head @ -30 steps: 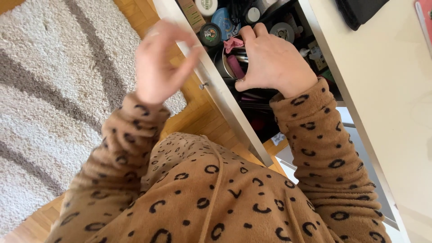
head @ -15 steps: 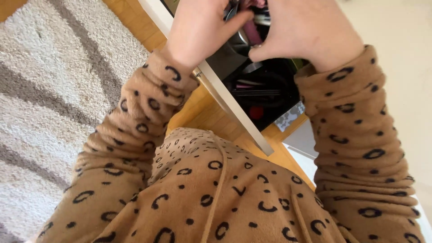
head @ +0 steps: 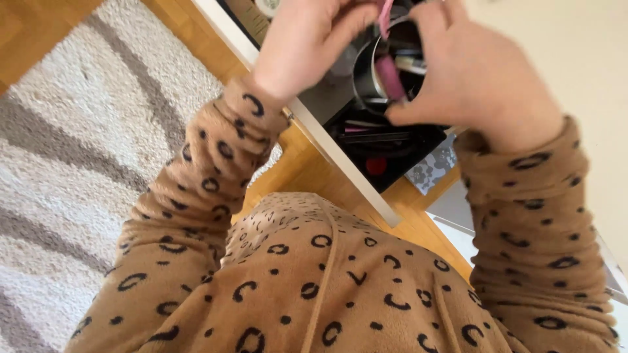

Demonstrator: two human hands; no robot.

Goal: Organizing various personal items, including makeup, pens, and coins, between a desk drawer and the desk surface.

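**Both hands at a dark cup over an open drawer**

Nearest the camera is the person's tan fleece top [head: 314, 287], spotted with black leopard marks, with a drawstring down the front. Both sleeves reach up and away toward the open drawer.

To the left, under the left sleeve, lies a shaggy cream rug [head: 72, 144] with wide grey bands, on a honey-coloured wood floor [head: 307, 173].

The white drawer front [head: 340, 163] runs diagonally across the middle. Behind it, in the near part of the drawer, a black tray [head: 386, 140] holds slim dark sticks laid side by side and a small round red cap. Just beside its near corner lies a grey-and-white patterned piece, too blurred to name.

Farther in, the right hand [head: 477, 78] curls around a dark cylindrical cup [head: 383, 75], thumb against its near side and fingers over the far rim. A pink tube [head: 390, 77] stands tilted inside the cup among other slim items. The left hand [head: 304, 42] is above the cup's left side; thumb and forefinger are pressed together by a thin pink piece [head: 384, 13] at the top edge, though the blur hides whether they grip it.

At the far left of the drawer, a tan box edge and part of a round white lid show.

To the right stretches the cream tabletop [head: 582, 59].
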